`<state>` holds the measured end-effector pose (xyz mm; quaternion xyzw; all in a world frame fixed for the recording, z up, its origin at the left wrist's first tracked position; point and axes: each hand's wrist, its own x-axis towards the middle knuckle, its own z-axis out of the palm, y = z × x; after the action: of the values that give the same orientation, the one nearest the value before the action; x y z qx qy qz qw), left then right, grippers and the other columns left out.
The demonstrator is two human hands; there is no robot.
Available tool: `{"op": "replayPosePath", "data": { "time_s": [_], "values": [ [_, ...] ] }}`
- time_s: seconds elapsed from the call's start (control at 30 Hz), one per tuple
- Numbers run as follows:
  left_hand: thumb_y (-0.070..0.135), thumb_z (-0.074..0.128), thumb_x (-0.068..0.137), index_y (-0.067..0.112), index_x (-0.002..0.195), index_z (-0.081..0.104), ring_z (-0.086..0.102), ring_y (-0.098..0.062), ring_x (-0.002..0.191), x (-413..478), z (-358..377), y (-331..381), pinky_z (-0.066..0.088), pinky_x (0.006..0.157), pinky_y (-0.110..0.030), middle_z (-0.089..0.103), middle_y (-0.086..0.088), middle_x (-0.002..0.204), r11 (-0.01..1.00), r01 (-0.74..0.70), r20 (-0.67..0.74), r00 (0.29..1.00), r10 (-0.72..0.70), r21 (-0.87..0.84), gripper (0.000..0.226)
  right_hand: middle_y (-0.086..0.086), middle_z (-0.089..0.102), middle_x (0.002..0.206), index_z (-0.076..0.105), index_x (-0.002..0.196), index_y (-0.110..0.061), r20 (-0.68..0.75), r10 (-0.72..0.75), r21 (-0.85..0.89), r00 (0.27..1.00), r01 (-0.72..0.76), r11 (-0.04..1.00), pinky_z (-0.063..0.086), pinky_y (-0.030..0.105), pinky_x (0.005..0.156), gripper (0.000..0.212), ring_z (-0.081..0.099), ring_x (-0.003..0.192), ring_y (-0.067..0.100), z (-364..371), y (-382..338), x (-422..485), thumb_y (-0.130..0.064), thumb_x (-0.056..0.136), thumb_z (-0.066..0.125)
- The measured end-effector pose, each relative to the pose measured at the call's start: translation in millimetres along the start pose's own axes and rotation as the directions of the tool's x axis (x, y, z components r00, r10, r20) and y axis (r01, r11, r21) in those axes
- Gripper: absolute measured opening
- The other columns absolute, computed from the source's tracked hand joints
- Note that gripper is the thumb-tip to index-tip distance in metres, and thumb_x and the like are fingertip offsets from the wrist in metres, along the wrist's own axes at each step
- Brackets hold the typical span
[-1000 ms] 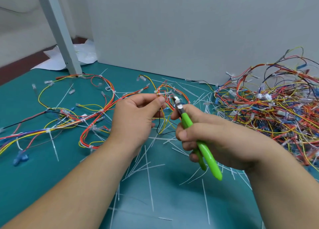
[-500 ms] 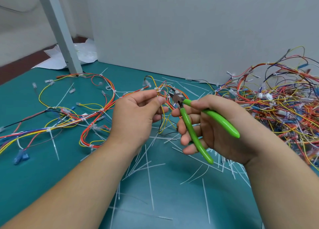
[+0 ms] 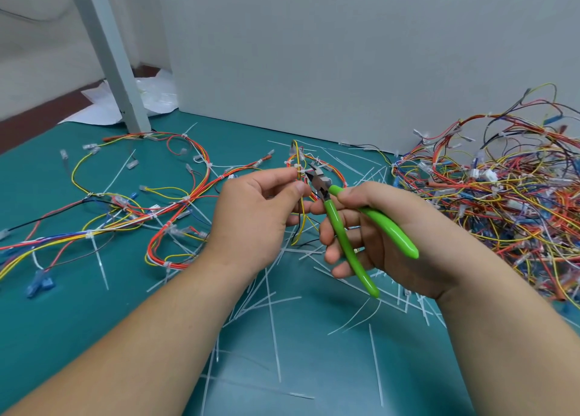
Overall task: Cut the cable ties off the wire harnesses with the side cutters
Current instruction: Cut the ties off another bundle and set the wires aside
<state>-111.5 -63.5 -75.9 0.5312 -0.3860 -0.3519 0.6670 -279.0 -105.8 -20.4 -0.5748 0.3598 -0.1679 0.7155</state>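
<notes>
Your teal tabletop (image 3: 94, 321) is strewn with cut ties (image 3: 273, 321), so many are done. Your left hand (image 3: 254, 221) pinches a harness (image 3: 302, 218). Your right hand (image 3: 386, 227) grips the cutters (image 3: 345, 243), handles spread, tips at its tie (image 3: 299, 170). Right of the cutters, a big pile (image 3: 502, 202) waits.

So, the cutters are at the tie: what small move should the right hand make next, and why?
Probably squeeze the handles to snip the tie. The right hand holds the side cutters with the green handles spread and the jaws open at the white cable tie. The left hand pinches the wire harness just beside it, which keeps it steady.
</notes>
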Motion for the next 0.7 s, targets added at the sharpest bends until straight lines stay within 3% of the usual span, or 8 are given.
{"op": "replayPosePath", "data": {
  "time_s": [0.07,0.17,0.33,0.7],
  "values": [
    [0.008,0.070,0.094,0.010,0.118,0.071,0.077,-0.015,0.079,0.6,-0.5,-0.6,0.055,0.060,-0.023,0.079,0.002,0.093,1.000,0.000,0.002,1.000,0.000,0.012,0.024,0.014,0.065,0.080,0.078,0.103,-0.009,0.001,-0.025,-0.023,1.000,0.025,0.999,0.058,0.039,0.059,0.045,0.066,0.065,0.027,1.1,-0.3,-1.2,-0.039,0.071,0.070],
    [0.011,0.072,0.093,0.015,0.113,0.075,0.077,-0.017,0.082,0.9,-0.6,-2.2,0.055,0.061,-0.024,0.079,0.001,0.095,0.999,-0.013,0.005,1.000,0.012,0.044,0.021,0.013,0.065,0.078,0.074,0.104,-0.002,0.003,-0.065,-0.064,0.998,0.065,0.996,0.056,0.036,0.055,0.059,0.066,0.062,0.027,3.4,-1.5,-4.4,-0.042,0.061,0.076],
    [0.013,0.071,0.094,0.010,0.118,0.074,0.076,-0.019,0.080,2.0,-2.0,-3.8,0.054,0.061,-0.022,0.079,-0.002,0.092,0.999,-0.006,-0.002,1.000,0.006,0.044,0.024,0.011,0.063,0.075,0.056,0.118,0.016,0.020,-0.095,-0.111,0.995,0.097,0.989,0.054,0.032,0.050,0.063,0.063,0.059,0.025,6.0,-2.5,-9.0,-0.031,0.078,0.068],
    [0.011,0.071,0.093,0.009,0.115,0.075,0.071,-0.008,0.069,2.5,-2.1,-5.8,0.054,0.060,-0.020,0.079,-0.001,0.086,1.000,-0.011,-0.013,1.000,0.011,0.016,0.023,0.010,0.060,0.073,0.052,0.117,0.018,0.009,-0.115,-0.124,0.993,0.115,0.986,0.052,0.031,0.048,0.060,0.060,0.056,0.024,8.2,-0.7,-8.8,-0.029,0.082,0.065]
  ]
}}
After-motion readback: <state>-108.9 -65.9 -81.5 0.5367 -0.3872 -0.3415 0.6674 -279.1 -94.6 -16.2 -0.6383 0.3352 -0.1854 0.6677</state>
